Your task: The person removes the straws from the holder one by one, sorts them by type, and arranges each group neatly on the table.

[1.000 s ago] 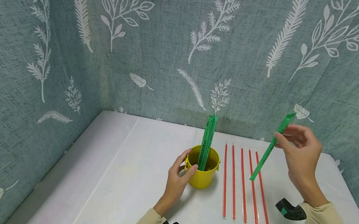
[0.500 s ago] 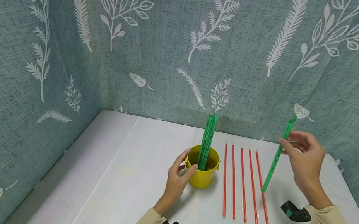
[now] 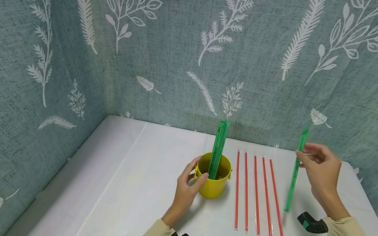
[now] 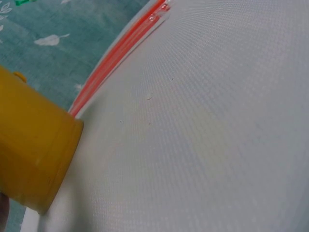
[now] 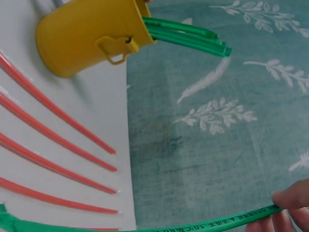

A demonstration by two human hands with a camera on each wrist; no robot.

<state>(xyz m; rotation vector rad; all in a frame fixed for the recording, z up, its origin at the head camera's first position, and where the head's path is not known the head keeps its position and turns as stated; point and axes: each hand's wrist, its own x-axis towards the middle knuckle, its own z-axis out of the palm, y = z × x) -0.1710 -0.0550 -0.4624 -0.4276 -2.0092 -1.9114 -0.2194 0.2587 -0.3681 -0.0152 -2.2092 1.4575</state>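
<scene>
Head view: the right hand (image 3: 321, 172) has shifted rightward, and the green stick (image 3: 293, 186) in its grip, previously tilted across the 5 red straws (image 3: 257, 195) as seen here, now hangs nearly upright just to the right of their row. This grip pinches the stick above its middle, thumb against fingers. The left hand (image 3: 185, 191) is unchanged: its grip holds the left side of the yellow pail (image 3: 212, 190), upright on the tabletop (image 3: 140, 193). The green bundle (image 3: 219, 147) stands inside the pail; its count cannot be determined. Assessment: the shift places the held stick farther from the pail, which remains steadied. Left wrist view: the pail wall and some red straws are visible; finger contact is mostly out of frame and cannot be verified. Right wrist view: the grip pinches the stick toward 1 end, lettering visible; the bundle projects from the pail, well apart.
</scene>
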